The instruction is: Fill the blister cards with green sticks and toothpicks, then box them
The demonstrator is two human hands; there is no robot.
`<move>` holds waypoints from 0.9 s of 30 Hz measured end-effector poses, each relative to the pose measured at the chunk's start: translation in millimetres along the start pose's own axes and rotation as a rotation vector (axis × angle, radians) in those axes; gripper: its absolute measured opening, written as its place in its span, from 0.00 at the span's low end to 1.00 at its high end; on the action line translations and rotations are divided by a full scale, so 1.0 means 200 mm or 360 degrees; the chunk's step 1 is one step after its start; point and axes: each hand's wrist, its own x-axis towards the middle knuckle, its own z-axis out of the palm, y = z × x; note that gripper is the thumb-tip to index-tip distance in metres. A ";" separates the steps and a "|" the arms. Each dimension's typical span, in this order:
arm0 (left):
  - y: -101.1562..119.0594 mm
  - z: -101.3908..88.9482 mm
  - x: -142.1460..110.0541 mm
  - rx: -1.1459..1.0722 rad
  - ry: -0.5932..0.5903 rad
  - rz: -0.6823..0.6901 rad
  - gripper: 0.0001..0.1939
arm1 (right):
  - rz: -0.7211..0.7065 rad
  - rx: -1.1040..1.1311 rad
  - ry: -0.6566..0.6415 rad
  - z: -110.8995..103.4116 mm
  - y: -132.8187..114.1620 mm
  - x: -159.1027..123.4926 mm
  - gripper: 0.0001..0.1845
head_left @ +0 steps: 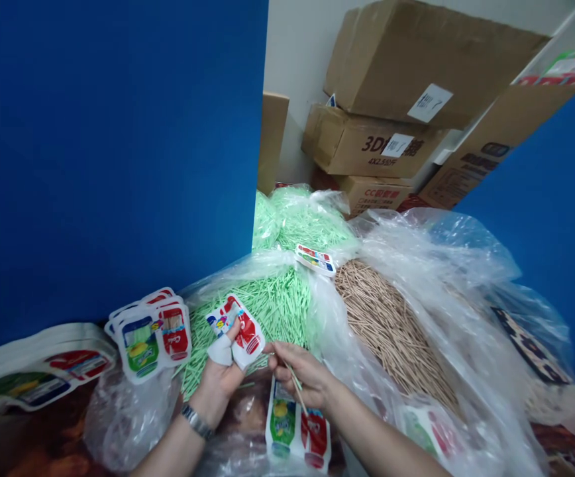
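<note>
Card, printed point(248, 336): held in the left hand point(222, 379), above the near side of the green sticks point(280, 301), its panel pinched between thumb and fingers. The card is seen bent; it could be creased if it were squeezed harder.

Sticks, thin point(296, 386): held in the right hand point(310, 375), fingers drawn in around them, slanting down towards the wrist; exact count cannot be told. Being slender, they could be let slip if the grip were loosened, and could be lost among the loose pile just beside. The card's edge is nearly met by the right fingertips; whether it is touched cannot be told. If it were pressed there, the card could be pushed askew.

Brown sticks point(391, 324): contained in clear plastic point(337, 324), next to the green. Were the film snagged by a forearm, both lots could be spilled or mixed.

Card stack, fanned point(156, 338): set at the left of the green sticks, edges uneven; could be toppled if knocked by the left arm.

Lower card point(283, 424): laid below the right hand, partly covered by it. It could be shifted, or marked by stick ends, if the hand were lowered.
</note>
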 end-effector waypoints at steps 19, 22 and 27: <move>-0.09 -0.13 -0.14 0.0578 -0.0415 -0.0205 0.23 | -0.1274 -0.2103 0.0082 0.17 -0.14 -0.04 0.11; -0.09 -0.13 -0.15 0.0703 -0.0446 -0.0128 0.23 | -0.1329 -0.2295 0.0068 0.17 -0.13 -0.06 0.12; -0.06 -0.13 -0.18 0.1041 -0.0622 0.0029 0.16 | -0.1226 -0.2468 -0.0102 0.19 -0.16 -0.13 0.12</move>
